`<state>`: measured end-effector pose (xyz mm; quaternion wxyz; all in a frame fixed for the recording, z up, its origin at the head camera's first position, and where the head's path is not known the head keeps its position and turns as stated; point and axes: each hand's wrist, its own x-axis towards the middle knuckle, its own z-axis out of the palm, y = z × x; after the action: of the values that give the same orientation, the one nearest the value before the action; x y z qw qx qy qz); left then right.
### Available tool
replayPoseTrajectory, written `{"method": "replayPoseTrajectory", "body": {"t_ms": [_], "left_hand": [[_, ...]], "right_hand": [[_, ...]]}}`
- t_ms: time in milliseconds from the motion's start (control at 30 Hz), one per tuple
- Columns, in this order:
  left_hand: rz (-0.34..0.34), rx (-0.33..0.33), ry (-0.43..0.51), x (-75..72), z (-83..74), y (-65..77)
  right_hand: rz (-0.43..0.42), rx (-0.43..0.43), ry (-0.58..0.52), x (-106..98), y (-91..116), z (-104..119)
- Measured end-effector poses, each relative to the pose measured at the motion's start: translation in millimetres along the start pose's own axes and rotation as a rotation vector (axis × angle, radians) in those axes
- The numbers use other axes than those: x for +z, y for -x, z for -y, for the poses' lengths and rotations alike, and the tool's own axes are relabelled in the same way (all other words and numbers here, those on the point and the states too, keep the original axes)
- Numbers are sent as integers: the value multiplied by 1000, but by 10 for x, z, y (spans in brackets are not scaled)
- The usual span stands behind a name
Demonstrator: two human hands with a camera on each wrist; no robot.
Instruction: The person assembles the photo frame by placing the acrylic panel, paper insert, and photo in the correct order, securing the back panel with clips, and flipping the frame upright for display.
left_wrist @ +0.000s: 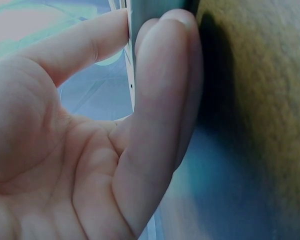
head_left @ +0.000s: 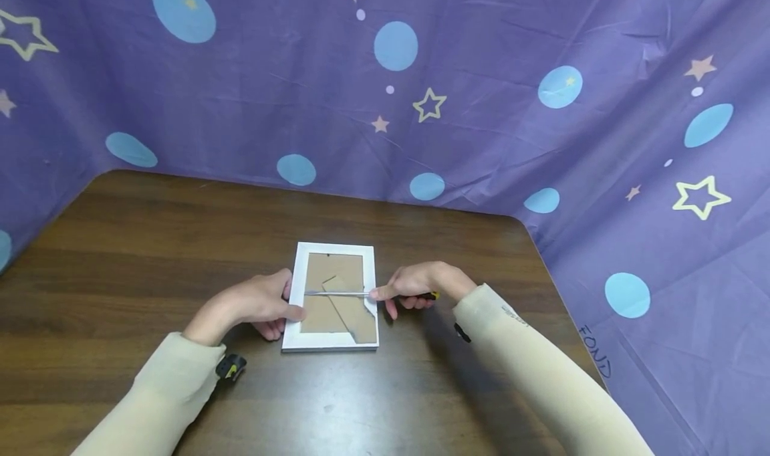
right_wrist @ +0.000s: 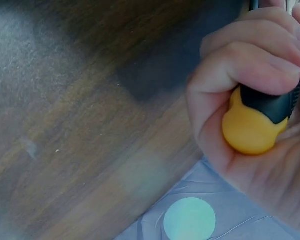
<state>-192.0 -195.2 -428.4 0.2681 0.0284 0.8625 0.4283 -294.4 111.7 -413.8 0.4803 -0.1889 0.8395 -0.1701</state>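
A white picture frame (head_left: 293,312) with a brown backing board (head_left: 321,319) is held over the table, back side up; a thin stand outline crosses the board. My left hand (head_left: 265,302) grips its left side, thumb on top and fingers beneath, as the left wrist view also shows. In my right hand (head_left: 412,283) is a screwdriver, its black and yellow handle (right_wrist: 250,127) wrapped by curled fingers. The metal shaft (head_left: 337,293) lies across the board, its tip near the frame's left inner edge. The board's lower right corner looks torn or uneven.
A brown wooden table (head_left: 180,242) spreads around the hands. Behind it and to the right hangs a purple cloth (head_left: 469,142) with stars and blue ovals. Dark straps with small devices (head_left: 231,368) sit at the wrists.
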Motion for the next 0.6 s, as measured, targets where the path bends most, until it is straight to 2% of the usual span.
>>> {"method": "replayPoseTrajectory", "body": {"t_ms": [133,333,500,600], "left_hand": [[3,-2,-3,3,-9,5],[-2,7,8,16,-13,-4],[-6,-1,20,23,-22,6],[-7,-2,16,5,-8,26]], "right_hand": [[-64,-52,74,25,59,15],[-317,-169,356,20,266,99],[-433,-177,468,-25,517,184],[-522,-180,572,-16,643,221]]}}
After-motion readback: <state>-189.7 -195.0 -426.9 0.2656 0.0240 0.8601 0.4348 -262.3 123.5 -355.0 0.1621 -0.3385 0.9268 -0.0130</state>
